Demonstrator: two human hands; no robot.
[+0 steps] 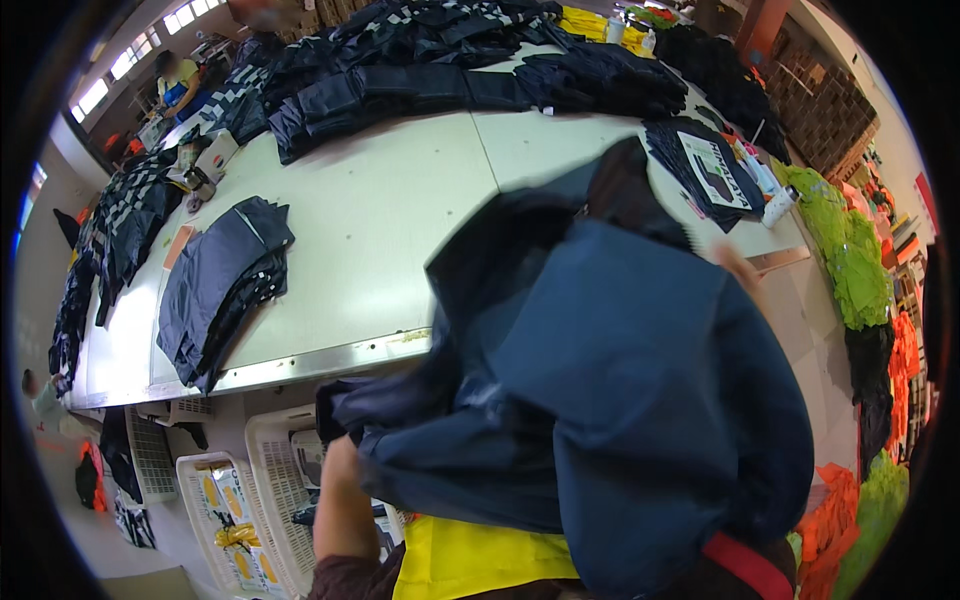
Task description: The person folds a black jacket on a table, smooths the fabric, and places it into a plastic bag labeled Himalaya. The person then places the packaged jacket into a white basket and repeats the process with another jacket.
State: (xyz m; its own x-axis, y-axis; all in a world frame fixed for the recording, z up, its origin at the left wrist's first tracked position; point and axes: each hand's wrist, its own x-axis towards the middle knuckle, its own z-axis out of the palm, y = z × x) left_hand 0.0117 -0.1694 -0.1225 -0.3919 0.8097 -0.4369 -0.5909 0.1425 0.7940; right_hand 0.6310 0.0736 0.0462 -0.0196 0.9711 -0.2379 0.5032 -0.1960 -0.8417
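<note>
A dark navy jacket (630, 330) hangs in the air in front of me, spread and blurred by motion. It covers the near right part of the table. My left hand (345, 462) is at the bunched lower-left end of the jacket, its fingers closed in the cloth and mostly hidden. At the upper right edge, my right hand (738, 265) grips the cloth, smeared by motion. A bright yellow cloth (490, 560) shows below the jacket, against my body. Near the bottom, a red strip (745, 565) lies along the jacket's lower edge.
On the white table (370, 220) lie a folded dark stack (225, 280), long piles of dark garments (400, 90) and dark pieces with a printed bag (715, 170). A white bottle (780, 205) stands at the right corner. White baskets (255, 430) sit below. Green garments (835, 240) are heaped right.
</note>
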